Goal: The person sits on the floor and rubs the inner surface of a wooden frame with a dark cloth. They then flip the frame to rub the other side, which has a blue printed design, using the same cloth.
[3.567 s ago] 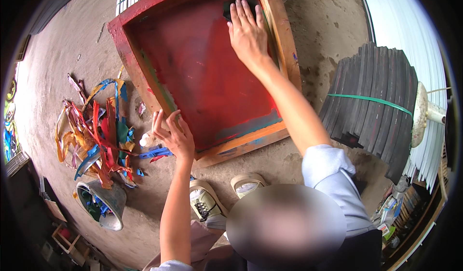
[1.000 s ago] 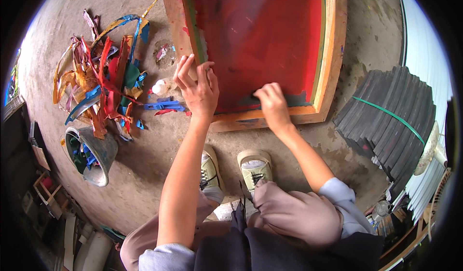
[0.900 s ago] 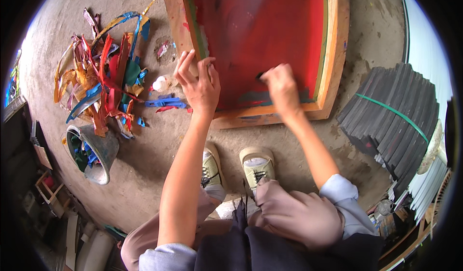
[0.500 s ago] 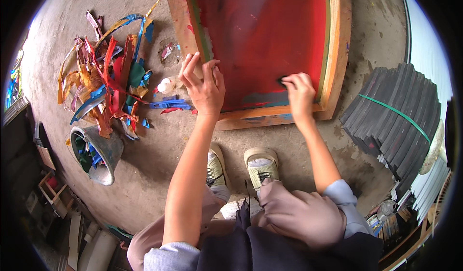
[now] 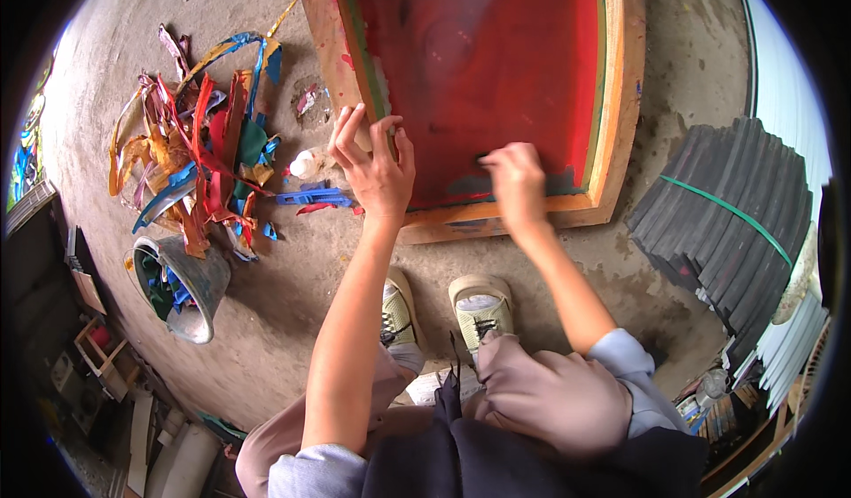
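Observation:
A wooden frame [image 5: 615, 99] with a red sheet [image 5: 496, 73] stretched inside lies on the floor before me. My left hand [image 5: 379, 175] rests on its left rail near the front corner, fingers spread apart. Over the sheet's near end, my right hand [image 5: 519, 183] is closed in a pinch, slightly blurred. A small dark thing [image 5: 482, 156] pokes out from its fingertips; its kind cannot be made out. Dark grey smears [image 5: 474, 184] run along the sheet's near edge. Beside my left hand lie a blue box cutter [image 5: 312, 198] and a small white rounded object [image 5: 304, 164].
Left of the frame is a heap of coloured, paint-like strips [image 5: 208, 143]. A tipped grey bucket [image 5: 199, 276] with coloured scraps lies nearer. On the right, dark slabs [image 5: 718, 223] are bound by a green strap. My shoes [image 5: 481, 307] stand in front of the frame.
My right hand has moved left across the near end of the red sheet, the dark thing still in its fingers. My left hand stays at the frame's left rail.

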Available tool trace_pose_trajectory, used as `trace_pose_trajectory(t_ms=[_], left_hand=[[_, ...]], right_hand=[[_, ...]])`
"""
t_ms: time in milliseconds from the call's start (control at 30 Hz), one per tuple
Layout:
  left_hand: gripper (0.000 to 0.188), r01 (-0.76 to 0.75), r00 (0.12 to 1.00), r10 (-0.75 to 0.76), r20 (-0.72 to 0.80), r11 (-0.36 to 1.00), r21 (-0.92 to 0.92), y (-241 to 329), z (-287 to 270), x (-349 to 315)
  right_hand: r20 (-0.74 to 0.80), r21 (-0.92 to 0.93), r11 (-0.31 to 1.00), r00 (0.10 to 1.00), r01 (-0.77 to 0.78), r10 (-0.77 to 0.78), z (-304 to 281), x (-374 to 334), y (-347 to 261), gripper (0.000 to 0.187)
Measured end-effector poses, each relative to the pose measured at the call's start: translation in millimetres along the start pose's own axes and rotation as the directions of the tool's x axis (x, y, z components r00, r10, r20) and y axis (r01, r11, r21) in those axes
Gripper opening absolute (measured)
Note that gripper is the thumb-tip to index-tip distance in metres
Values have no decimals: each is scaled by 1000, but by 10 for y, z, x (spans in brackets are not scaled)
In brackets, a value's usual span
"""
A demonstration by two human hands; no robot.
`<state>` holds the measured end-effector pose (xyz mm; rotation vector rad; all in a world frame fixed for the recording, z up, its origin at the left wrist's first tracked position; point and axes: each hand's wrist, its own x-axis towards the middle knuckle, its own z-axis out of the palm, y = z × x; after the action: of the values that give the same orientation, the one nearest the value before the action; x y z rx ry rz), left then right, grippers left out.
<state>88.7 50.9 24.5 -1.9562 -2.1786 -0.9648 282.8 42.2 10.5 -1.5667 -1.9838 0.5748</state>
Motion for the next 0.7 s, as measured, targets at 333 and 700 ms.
trace_pose_trajectory(t_ms=[333, 700], left_hand=[[18, -2, 1000, 2, -3, 1000, -13, -41, -41, -44], [16, -22, 1000, 22, 1, 999, 49, -64, -66, -21]], right_hand=[[27, -35, 988, 988, -150, 151, -172, -45, 105, 9], [-181, -127, 979, 974, -159, 135, -385, 240, 419, 3]])
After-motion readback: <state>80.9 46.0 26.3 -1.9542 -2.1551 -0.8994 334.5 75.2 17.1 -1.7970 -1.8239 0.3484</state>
